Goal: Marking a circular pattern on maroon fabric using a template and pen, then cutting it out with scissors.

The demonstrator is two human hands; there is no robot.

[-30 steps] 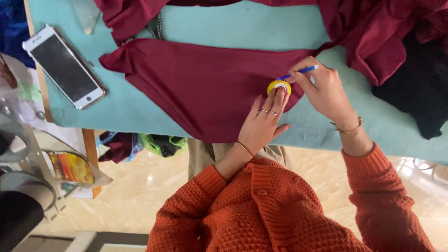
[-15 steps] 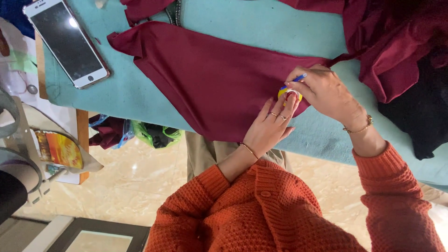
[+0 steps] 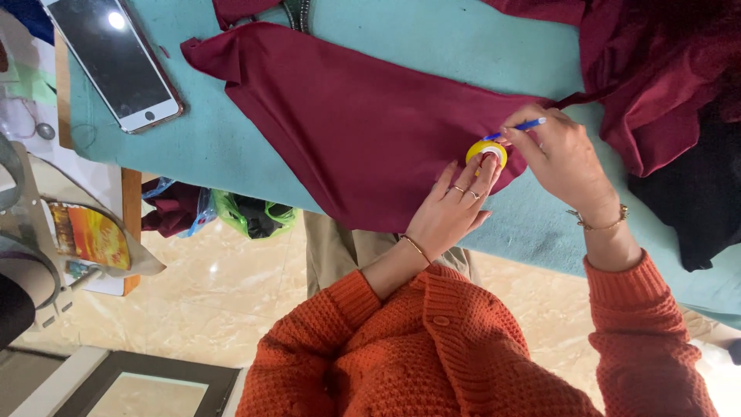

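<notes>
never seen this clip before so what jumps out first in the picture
A big maroon cloth lies spread across the teal table in the middle. At its right edge the left hand presses a small yellow ring onto the cloth, while the right hand has a blue pen in its grip, tip at the ring. A phone with a dark screen lies at the top left.

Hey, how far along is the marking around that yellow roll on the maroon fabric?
Done: the maroon fabric lies spread on the teal table, yellow roll set near its edge. In hand: left hand pins the roll, right hand holds a blue pen at its rim. Left: no drawn line shows yet, so apparently most of the tracing.
</notes>
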